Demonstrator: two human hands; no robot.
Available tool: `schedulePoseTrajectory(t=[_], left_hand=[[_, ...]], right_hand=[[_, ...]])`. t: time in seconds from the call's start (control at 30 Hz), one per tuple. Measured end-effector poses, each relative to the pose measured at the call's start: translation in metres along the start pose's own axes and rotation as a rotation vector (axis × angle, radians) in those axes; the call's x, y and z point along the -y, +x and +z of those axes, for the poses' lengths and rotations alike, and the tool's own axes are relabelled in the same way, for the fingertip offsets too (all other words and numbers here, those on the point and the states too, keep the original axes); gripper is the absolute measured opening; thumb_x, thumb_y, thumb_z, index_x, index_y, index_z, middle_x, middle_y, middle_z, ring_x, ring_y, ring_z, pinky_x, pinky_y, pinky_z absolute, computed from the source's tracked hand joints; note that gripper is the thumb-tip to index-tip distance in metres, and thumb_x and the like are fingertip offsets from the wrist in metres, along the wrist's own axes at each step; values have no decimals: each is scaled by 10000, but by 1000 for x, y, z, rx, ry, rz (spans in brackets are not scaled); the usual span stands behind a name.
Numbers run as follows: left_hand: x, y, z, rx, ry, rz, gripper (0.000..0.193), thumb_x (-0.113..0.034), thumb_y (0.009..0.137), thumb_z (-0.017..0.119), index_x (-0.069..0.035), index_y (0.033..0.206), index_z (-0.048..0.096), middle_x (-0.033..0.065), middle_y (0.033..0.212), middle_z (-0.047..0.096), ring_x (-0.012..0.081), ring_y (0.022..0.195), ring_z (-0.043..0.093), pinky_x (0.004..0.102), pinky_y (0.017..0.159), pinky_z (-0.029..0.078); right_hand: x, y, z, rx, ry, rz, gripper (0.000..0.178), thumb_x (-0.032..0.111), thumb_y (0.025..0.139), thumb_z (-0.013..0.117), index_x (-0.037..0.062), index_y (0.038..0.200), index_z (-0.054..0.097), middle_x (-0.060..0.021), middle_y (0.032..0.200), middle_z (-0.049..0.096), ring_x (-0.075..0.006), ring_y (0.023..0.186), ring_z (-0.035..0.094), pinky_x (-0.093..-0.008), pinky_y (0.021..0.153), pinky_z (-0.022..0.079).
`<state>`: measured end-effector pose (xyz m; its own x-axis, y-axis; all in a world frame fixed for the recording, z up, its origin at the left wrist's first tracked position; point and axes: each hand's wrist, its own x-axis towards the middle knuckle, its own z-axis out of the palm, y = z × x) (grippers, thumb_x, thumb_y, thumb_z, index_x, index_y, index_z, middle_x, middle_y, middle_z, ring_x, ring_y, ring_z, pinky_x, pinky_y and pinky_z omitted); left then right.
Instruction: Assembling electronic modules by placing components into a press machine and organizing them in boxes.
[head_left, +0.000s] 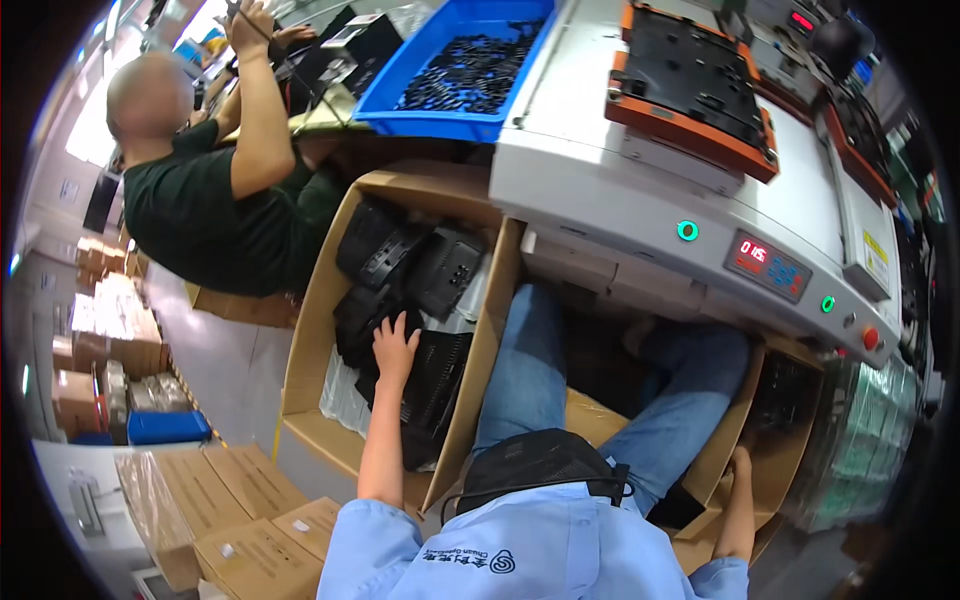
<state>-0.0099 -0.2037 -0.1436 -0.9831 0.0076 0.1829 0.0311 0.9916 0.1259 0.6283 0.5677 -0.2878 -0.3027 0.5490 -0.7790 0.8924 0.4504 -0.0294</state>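
My left hand point(397, 350) reaches into an open cardboard box point(498, 300) on my left. Its fingers are spread over black plastic housings point(435, 375), touching the top of the pile. More black housings point(447, 272) with slots and small openings lie at the far end of that box, with clear plastic wrap around them. My right hand point(740, 463) is low on my right, at the near wall of another cardboard box point(770, 478). Its fingers are mostly hidden there. Inside that box, dark parts point(783, 388) show dimly.
Ahead stands a white machine point(590, 170) with an orange-framed black fixture point(690, 85), lit green buttons and a red knob point(870, 338). A blue bin point(400, 118) holds many small black parts. A co-worker in a dark shirt point(215, 205) sits at the left. Stacked cartons point(250, 565) stand near left.
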Motion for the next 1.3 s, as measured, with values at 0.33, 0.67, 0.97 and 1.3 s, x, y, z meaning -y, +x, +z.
schedulePoseTrajectory(t=[0.33, 0.67, 0.97, 1.3], left_hand=[[-13, 10, -32, -7, -116, 161, 423, -293, 845, 631, -107, 1217, 556, 183, 1232, 528, 408, 1080, 494, 433, 880, 464], [-22, 5, -36, -101, -204, 175, 374, -243, 826, 658, -39, 1135, 602, 163, 1151, 588, 372, 1114, 495, 438, 928, 426], [-8, 93, -47, -241, -99, 315, 343, -142, 848, 607, -61, 1180, 588, 163, 1098, 614, 331, 1037, 553, 411, 918, 418], [6, 172, 34, 77, 106, -89, 423, -124, 847, 562, -151, 1267, 522, 172, 1080, 634, 375, 916, 618, 468, 738, 488]], right_hand=[[275, 16, -86, 10, 281, 43, 438, 291, 810, 628, -50, 1075, 554, -185, 781, 583, -295, 618, 552, -376, 539, 469], [246, -7, -92, -41, 421, -88, 324, 210, 801, 625, -23, 1012, 547, -93, 598, 533, -188, 444, 495, -290, 377, 363], [344, -142, -179, -472, -59, 227, 388, 370, 833, 599, 18, 991, 640, -230, 1029, 636, -390, 961, 614, -481, 829, 488], [360, -169, -234, -1032, 399, -293, 182, 204, 844, 612, 64, 954, 646, -150, 891, 653, -313, 832, 631, -377, 711, 488]])
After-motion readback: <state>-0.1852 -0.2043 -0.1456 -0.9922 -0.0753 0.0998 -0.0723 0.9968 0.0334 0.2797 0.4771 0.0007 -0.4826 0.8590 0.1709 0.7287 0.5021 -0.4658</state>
